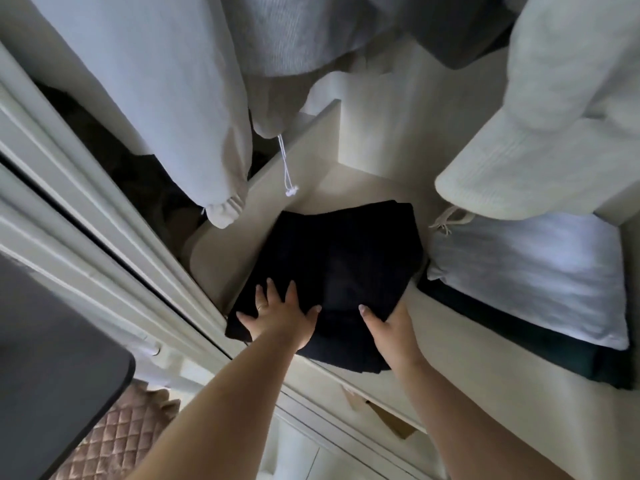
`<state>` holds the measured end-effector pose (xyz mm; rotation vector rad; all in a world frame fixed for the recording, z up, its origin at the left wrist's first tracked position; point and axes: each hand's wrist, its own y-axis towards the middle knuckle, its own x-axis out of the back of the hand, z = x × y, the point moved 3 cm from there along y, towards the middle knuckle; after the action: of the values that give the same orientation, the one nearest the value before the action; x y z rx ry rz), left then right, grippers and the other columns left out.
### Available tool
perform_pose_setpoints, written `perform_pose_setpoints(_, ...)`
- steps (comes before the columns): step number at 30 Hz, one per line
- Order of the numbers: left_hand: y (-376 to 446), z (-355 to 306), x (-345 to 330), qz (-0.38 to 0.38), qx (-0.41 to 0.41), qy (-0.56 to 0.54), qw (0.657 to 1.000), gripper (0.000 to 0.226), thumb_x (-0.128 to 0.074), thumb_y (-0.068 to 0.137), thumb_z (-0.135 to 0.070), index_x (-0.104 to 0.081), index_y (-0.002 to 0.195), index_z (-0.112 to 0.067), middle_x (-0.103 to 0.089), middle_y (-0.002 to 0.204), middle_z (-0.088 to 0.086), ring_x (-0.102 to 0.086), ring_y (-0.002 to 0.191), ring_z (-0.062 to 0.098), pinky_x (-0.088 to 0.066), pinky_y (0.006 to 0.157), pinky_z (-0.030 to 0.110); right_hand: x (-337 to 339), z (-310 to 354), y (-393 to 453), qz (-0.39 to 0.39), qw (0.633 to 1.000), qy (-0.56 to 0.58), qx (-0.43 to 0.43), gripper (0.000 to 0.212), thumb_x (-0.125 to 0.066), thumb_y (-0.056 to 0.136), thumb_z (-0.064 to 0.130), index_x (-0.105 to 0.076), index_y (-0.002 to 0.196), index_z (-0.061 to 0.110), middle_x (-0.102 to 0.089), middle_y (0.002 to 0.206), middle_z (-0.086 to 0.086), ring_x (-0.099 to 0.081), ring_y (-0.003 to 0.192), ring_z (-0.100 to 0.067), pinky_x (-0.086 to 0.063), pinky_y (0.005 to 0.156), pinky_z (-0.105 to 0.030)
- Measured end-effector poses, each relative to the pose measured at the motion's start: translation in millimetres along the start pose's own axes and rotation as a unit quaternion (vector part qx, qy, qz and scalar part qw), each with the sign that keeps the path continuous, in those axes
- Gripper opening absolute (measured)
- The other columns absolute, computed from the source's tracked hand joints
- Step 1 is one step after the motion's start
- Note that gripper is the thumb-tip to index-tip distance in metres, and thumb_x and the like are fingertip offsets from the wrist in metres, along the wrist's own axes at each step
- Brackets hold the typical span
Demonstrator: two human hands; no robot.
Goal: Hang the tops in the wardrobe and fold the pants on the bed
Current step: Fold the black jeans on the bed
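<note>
Both bare arms reach forward, hands out toward 12 o'clock.

The left hand [277, 315] lies palm down with fingers spread and straight, pointing to 12 o'clock, thumb out toward 2 o'clock; a ring shows on one finger. Its forearm runs back toward 7 o'clock. The right hand [389, 327] sits at 3 o'clock of the left, apart from it, thumb pointing to 11 o'clock, its fingers hidden from view. Its forearm runs back toward 5 o'clock.

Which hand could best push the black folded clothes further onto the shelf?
Probably the left hand: it lies flat on top of the black folded clothes. The right hand only holds their right edge.
</note>
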<state>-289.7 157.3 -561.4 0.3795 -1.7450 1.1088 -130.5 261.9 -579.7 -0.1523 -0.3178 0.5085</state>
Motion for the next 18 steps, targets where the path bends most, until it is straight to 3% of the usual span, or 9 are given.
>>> perform_pose_setpoints(3,-18.2,-0.6,-21.3,-0.088,-0.030,-0.002,0.996,0.078,-0.015,0.087,-0.073,0.004,0.151,-0.033,0.013,0.160,0.006,0.017,0.146,0.026,0.000,0.112,0.063,4.7,-11.7,-5.3,-0.047,0.998,0.010,-0.033,0.070,-0.071,0.083,0.018,-0.032,0.141,0.010,-0.052,0.129,-0.007,-0.049,0.123,-0.024,-0.040,0.100,-0.027)
perform_pose_setpoints(5,-37.1,-3.4,-43.5,-0.133,-0.078,0.010,0.988,0.080,-0.004,0.083,-0.077,0.006,0.150,-0.034,0.015,0.159,0.006,0.023,0.144,0.026,0.005,0.112,0.061,16.3,-15.7,-12.7,-0.117,0.992,-0.032,-0.032,0.091,-0.076,0.078,0.026,-0.020,0.147,0.008,-0.036,0.144,-0.012,-0.037,0.134,-0.027,-0.034,0.108,-0.032)
perform_pose_setpoints(7,-56.2,-4.6,-62.2,-0.160,-0.122,0.029,0.979,0.082,-0.005,0.083,-0.076,-0.008,0.152,-0.031,0.001,0.160,0.013,0.010,0.146,0.032,-0.007,0.112,0.064,20.5,-14.1,-32.0,-0.124,0.979,-0.154,0.058,0.107,-0.078,0.073,0.038,-0.009,0.151,0.015,-0.015,0.156,-0.010,-0.014,0.145,-0.023,-0.021,0.115,-0.040)
perform_pose_setpoints(9,-60.4,-2.6,-70.4,-0.183,-0.156,0.027,0.970,0.077,-0.019,0.086,-0.069,-0.035,0.146,-0.024,-0.028,0.154,0.018,-0.017,0.143,0.039,-0.028,0.106,0.066,11.9,-12.8,-55.4,-0.061,0.912,-0.330,0.237,0.101,-0.076,0.069,0.050,-0.024,0.149,0.021,-0.014,0.158,-0.011,-0.009,0.146,-0.023,-0.017,0.113,-0.049)
perform_pose_setpoints(10,-56.8,-0.7,-71.4,-0.186,-0.163,0.037,0.968,0.077,-0.019,0.086,-0.069,-0.034,0.147,-0.025,-0.028,0.154,0.017,-0.015,0.143,0.039,-0.027,0.107,0.064,5.2,-16.3,-63.5,-0.018,0.865,-0.401,0.301,0.093,-0.077,0.066,0.053,-0.037,0.144,0.024,-0.022,0.156,-0.012,-0.015,0.144,-0.026,-0.023,0.110,-0.056)
perform_pose_setpoints(12,-40.3,2.5,-70.4,-0.180,-0.173,0.064,0.966,0.079,0.000,0.082,-0.075,0.000,0.150,-0.035,0.002,0.161,0.010,0.019,0.144,0.032,-0.004,0.116,0.059,-3.4,-22.4,-60.0,0.047,0.805,-0.484,0.339,0.081,-0.081,0.061,0.050,-0.053,0.134,0.026,-0.037,0.149,-0.011,-0.032,0.138,-0.031,-0.040,0.096,-0.064)
perform_pose_setpoints(14,-15.5,2.9,-64.8,-0.175,-0.177,0.068,0.966,0.079,0.012,0.076,-0.078,0.020,0.144,-0.039,0.022,0.158,0.002,0.038,0.137,0.025,0.013,0.114,0.053,-7.3,-18.4,-41.3,0.059,0.807,-0.496,0.316,0.077,-0.084,0.061,0.041,-0.057,0.131,0.026,-0.043,0.145,-0.011,-0.040,0.134,-0.033,-0.044,0.090,-0.064)
perform_pose_setpoints(18,34.5,-14.2,-35.0,-0.201,-0.194,0.081,0.957,0.084,0.006,0.075,-0.077,0.009,0.150,-0.038,0.015,0.160,0.003,0.028,0.143,0.025,0.009,0.115,0.052,-15.3,-6.0,10.9,0.045,0.805,-0.513,0.294,0.070,-0.080,0.069,0.037,-0.054,0.133,0.026,-0.042,0.146,-0.013,-0.037,0.136,-0.035,-0.040,0.095,-0.065)
